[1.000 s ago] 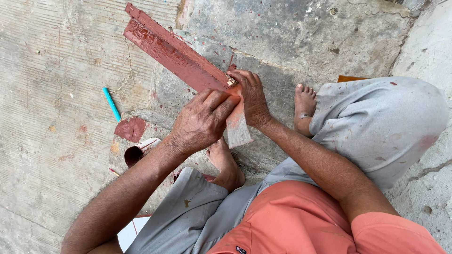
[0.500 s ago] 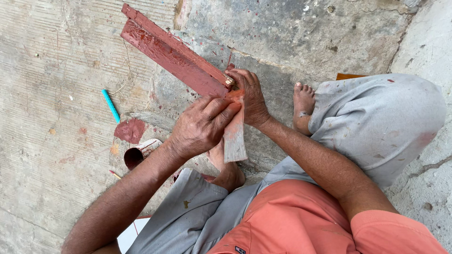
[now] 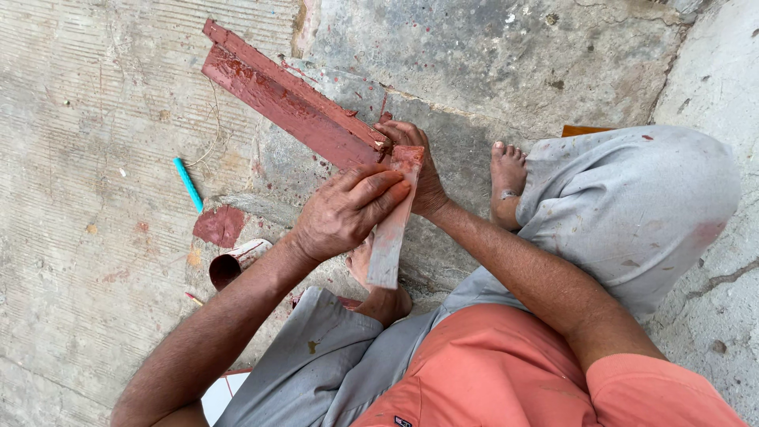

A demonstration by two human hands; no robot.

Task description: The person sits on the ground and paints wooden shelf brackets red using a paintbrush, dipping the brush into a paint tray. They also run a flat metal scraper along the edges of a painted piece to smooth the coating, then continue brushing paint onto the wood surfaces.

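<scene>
Red-smeared scraper (image 3: pixel 390 229) in left hand (image 3: pixel 344 212).

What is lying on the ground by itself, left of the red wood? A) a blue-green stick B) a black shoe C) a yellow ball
A: a thin blue-green stick lies alone on the concrete floor, left of the long red-painted wood piece.

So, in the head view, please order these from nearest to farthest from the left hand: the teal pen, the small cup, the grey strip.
1. Grey strip, under the left hand fingers.
2. Small cup, lower left on the floor.
3. Teal pen, farther left.
</scene>
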